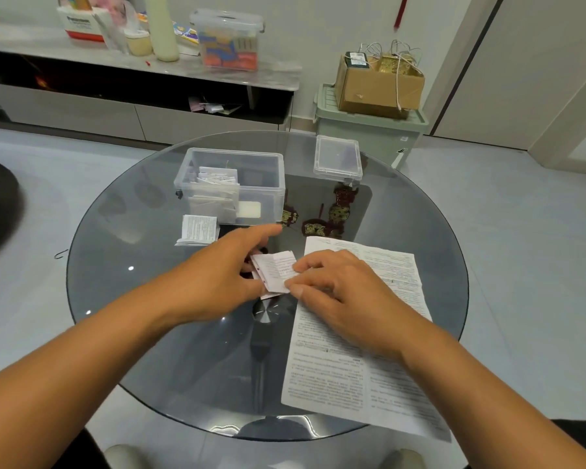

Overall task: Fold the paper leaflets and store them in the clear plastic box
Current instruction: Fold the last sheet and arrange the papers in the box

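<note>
Head view: both hands meet on a small folded leaflet (278,270) just in front of the clear plastic box (230,184). Left hand (217,275) pinches its left edge, forefinger extended toward the box. Right hand (339,292) presses curled fingertips on its right edge.

We reach both bare forearms forward from the near edge of the round glass table (156,350), converging over its middle. Our left hand (217,269) lies palm down, its index finger stretched toward the far side of the table while the other fingers curl onto a small folded leaflet (278,270). Our right hand (339,292) comes in from the right, its curled fingertips (298,291) pressing the leaflet's right edge.
</note>
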`<state>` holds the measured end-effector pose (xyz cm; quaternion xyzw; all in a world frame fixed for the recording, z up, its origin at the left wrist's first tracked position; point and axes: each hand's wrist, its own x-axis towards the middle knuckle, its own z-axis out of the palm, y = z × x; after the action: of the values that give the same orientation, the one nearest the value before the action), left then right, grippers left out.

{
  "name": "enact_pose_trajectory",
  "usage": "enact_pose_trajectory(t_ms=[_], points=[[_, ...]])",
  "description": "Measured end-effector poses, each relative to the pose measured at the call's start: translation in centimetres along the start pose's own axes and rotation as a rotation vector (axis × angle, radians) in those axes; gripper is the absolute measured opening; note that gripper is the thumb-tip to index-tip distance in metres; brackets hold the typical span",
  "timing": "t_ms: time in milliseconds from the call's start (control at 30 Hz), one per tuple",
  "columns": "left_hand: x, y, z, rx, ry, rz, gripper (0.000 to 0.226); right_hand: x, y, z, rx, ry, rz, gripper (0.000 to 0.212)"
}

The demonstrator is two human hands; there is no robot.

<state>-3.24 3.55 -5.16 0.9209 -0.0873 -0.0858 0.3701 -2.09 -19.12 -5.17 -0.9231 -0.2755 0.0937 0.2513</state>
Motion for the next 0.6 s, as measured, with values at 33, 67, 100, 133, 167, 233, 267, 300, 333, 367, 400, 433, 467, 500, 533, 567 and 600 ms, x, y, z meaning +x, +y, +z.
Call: enact_pose_trajectory(t_ms=[33, 67, 100, 133, 167, 233, 267, 300, 333, 367, 400, 433, 467, 500, 533, 567, 600], points=[[-0.2, 0.0, -0.3, 0.027, -0.029, 0.016, 0.073, 0.0, 0.0, 0.0, 0.004, 0.001, 0.006, 0.029], [-0.4, 0.2, -0.5, 0.045, -0.044, 0.026, 0.065, 0.0, 0.1, 0.0, 0.013, 0.007, 0.008, 0.026], [-0.5, 0.3, -0.6, 0.044, -0.036, 0.018, 0.059, 0.1, 0.2, 0.1, 0.025, 0.018, 0.009, 0.024], [-0.5, 0.4, -0.4, 0.029, -0.004, -0.002, 0.053, 0.1, 0.2, 0.1, 0.038, 0.026, 0.013, 0.023], [-0.4, 0.6, -0.2, 0.003, 0.052, -0.014, 0.042, 0.2, 0.2, 0.2, 0.052, 0.030, 0.022, 0.022], [0.1, 0.8, 0.5, 0.040, 0.175, -0.033, 0.019, 0.3, 0.0, 0.3, 0.068, 0.043, 0.050, 0.021], [0.3, 0.8, 0.8, 0.103, 0.200, -0.046, 0.020, 0.3, -0.1, 0.3, 0.075, 0.062, 0.061, 0.022], [0.5, 0.7, 1.0, 0.146, 0.195, -0.068, 0.032, 0.2, -0.2, 0.4, 0.096, 0.093, 0.077, 0.024], [0.7, 0.8, 1.0, 0.152, 0.171, -0.106, 0.046, 0.1, -0.3, 0.4, 0.136, 0.131, 0.101, 0.028], [0.8, 0.8, 1.0, 0.132, 0.146, -0.142, 0.056, 0.1, -0.4, 0.5, 0.196, 0.170, 0.131, 0.032], [0.8, 0.9, 0.9, 0.108, 0.125, -0.171, 0.061, 0.1, -0.4, 0.5, 0.272, 0.198, 0.161, 0.037], [0.9, 1.0, 0.9, 0.099, 0.112, -0.190, 0.061, 0.2, -0.4, 0.5, 0.365, 0.212, 0.186, 0.043], [0.9, 1.0, 0.9, 0.102, 0.107, -0.197, 0.057, 0.4, -0.5, 0.5, 0.459, 0.215, 0.198, 0.047], [0.9, 1.1, 0.9, 0.106, 0.109, -0.199, 0.051, 0.5, -0.5, 0.5, 0.530, 0.216, 0.197, 0.050], [0.9, 1.1, 1.0, 0.103, 0.119, -0.200, 0.044, 0.6, -0.5, 0.6, 0.564, 0.217, 0.187, 0.053], [0.9, 1.1, 1.0, 0.095, 0.131, -0.198, 0.039, 0.6, -0.5, 0.6, 0.572, 0.216, 0.169, 0.054], [0.9, 0.9, 1.0, 0.082, 0.145, -0.194, 0.035, 0.5, -0.6, 0.6, 0.566, 0.215, 0.141, 0.053]])
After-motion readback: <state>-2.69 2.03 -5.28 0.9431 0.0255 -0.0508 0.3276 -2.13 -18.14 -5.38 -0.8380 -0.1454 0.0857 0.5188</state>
